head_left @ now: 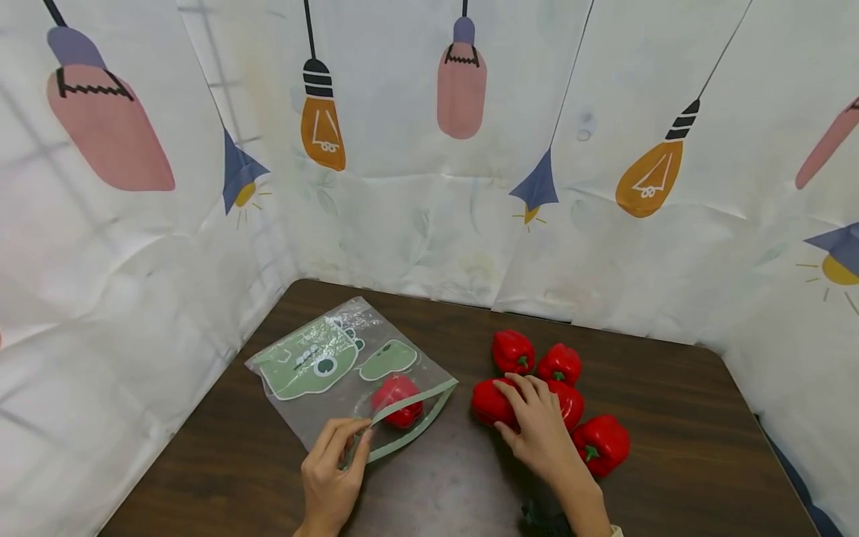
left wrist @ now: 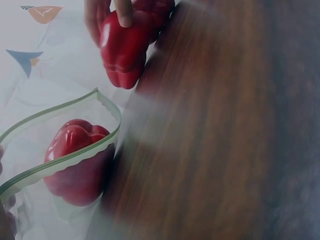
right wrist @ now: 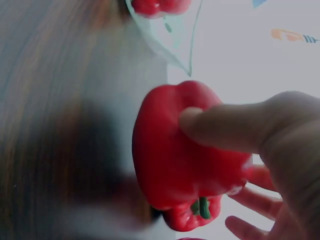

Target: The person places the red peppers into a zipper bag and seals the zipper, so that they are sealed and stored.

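A clear zip bag (head_left: 309, 362) with green cartoon prints lies on the table, its green-edged mouth gaping toward the right. Inside, near the mouth, sits one red bell pepper (head_left: 396, 393), also plain through the film in the left wrist view (left wrist: 80, 175). My left hand (head_left: 332, 470) pinches the near rim of that mouth between thumb and fingers. To the right, my right hand (head_left: 542, 436) grips another red bell pepper (head_left: 488, 403), thumb on its near side and fingers over the far side. The right wrist view shows the thumb (right wrist: 225, 125) pressed against this pepper's skin.
Several more red bell peppers cluster around the right hand, among them one at the back (head_left: 513, 350) and one at the near right (head_left: 602, 445). The dark wooden table (head_left: 684, 418) meets a white printed curtain (head_left: 403, 224) at the back and left.
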Available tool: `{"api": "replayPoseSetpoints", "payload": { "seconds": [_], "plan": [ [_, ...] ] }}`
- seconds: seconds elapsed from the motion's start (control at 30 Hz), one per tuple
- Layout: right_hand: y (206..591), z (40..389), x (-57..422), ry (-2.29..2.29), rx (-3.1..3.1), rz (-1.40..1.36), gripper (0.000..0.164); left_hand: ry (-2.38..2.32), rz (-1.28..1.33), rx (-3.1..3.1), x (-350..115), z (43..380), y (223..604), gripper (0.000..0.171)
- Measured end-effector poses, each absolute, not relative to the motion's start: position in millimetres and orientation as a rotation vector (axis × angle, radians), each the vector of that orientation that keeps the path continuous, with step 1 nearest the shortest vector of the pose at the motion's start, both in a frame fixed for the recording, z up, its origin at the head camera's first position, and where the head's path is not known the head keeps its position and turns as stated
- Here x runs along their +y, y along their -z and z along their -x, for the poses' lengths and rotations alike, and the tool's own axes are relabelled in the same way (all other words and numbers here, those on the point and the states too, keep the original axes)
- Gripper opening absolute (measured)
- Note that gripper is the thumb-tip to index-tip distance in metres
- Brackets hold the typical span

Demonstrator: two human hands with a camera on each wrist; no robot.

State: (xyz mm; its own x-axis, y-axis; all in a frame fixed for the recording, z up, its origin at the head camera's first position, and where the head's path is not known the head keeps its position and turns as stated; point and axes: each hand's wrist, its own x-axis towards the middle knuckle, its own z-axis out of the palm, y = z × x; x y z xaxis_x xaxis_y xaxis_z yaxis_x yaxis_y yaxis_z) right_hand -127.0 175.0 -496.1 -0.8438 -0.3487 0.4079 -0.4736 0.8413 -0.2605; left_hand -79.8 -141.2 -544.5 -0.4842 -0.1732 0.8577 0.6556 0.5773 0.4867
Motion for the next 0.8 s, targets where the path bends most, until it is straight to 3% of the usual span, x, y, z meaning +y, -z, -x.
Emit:
{"api": "replayPoseSetpoints", "payload": {
  "seconds": [0.43,0.8],
  "plan": [
    [482,116,164,-1.076,-2.813,-0.765,0.061,1.054,0.398,-1.818,-141,80,543,0.026],
    [493,113,148,-1.375,-2.764,-0.925,0.057,1.047,0.405,-1.801,-140,79,541,0.015]
  ]
}}
